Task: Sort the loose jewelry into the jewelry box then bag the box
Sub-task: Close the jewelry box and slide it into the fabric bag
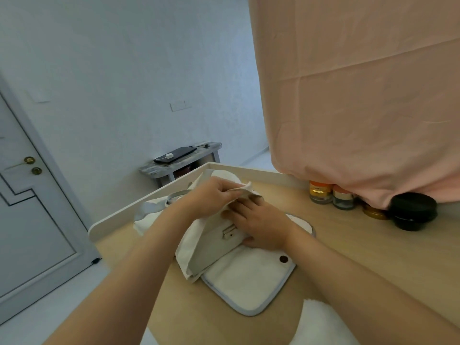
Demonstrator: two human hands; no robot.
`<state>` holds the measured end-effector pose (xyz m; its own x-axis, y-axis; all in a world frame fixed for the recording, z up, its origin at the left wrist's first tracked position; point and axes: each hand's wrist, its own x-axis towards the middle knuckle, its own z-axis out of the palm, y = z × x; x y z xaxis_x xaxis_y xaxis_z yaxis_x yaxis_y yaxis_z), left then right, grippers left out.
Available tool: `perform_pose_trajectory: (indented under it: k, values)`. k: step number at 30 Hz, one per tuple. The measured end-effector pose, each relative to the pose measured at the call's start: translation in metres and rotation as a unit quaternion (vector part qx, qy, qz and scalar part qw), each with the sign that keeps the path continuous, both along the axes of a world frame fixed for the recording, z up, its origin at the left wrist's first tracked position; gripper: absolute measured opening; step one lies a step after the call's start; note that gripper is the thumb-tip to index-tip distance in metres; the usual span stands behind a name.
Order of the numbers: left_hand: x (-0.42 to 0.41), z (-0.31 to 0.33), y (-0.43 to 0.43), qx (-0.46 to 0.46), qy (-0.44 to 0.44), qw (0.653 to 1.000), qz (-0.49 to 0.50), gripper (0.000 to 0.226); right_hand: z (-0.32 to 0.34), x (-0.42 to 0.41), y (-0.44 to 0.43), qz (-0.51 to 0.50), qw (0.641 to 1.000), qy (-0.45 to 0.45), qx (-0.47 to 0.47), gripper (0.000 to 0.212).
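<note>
Our left hand point(211, 198) pinches the lifted rim of the cloth bag point(189, 247); just below, our right hand point(260, 226) grips the jewelry box point(214, 235), half inside.

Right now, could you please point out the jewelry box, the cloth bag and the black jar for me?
jewelry box point(214, 245): head view, pale front face, just below its metal clasp.
cloth bag point(190, 242): head view, white fabric draped over the box's left side.
black jar point(413, 210): head view, middle of its lid.
</note>
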<state>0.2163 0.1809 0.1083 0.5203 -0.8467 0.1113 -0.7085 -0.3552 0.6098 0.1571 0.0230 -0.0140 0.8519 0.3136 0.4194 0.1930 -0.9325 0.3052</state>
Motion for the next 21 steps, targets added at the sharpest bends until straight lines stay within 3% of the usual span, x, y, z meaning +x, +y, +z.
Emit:
perform_pose_trajectory:
  k: [3, 6, 8, 11, 16, 21]
  values:
    - [0.007, -0.013, 0.001, -0.013, -0.022, 1.000, 0.010, 0.018, -0.011, -0.010, -0.004, 0.027, 0.996, -0.027, 0.085, 0.076]
    - [0.010, -0.022, 0.002, -0.013, -0.047, 0.998, 0.028, 0.025, -0.013, -0.026, -0.015, 0.061, 0.964, -0.107, 0.236, 0.045]
    - [0.010, -0.030, 0.000, 0.021, -0.074, 0.996, 0.055, 0.038, -0.010, -0.029, -0.024, -0.012, 0.925, -0.163, 0.342, 0.032]
    - [0.006, -0.043, -0.009, 0.071, -0.170, 0.981, 0.058, 0.058, -0.008, -0.020, -0.042, -0.163, 0.840, -0.080, 0.512, 0.040]
    - [-0.006, -0.059, -0.035, 0.123, -0.310, 0.940, 0.063, 0.069, -0.015, -0.007, -0.065, -0.217, 0.861, -0.004, 0.460, 0.038]
    - [-0.003, -0.079, -0.056, 0.150, -0.359, 0.914, 0.112, 0.087, -0.017, 0.011, -0.065, -0.241, 0.864, 0.031, 0.441, 0.019]
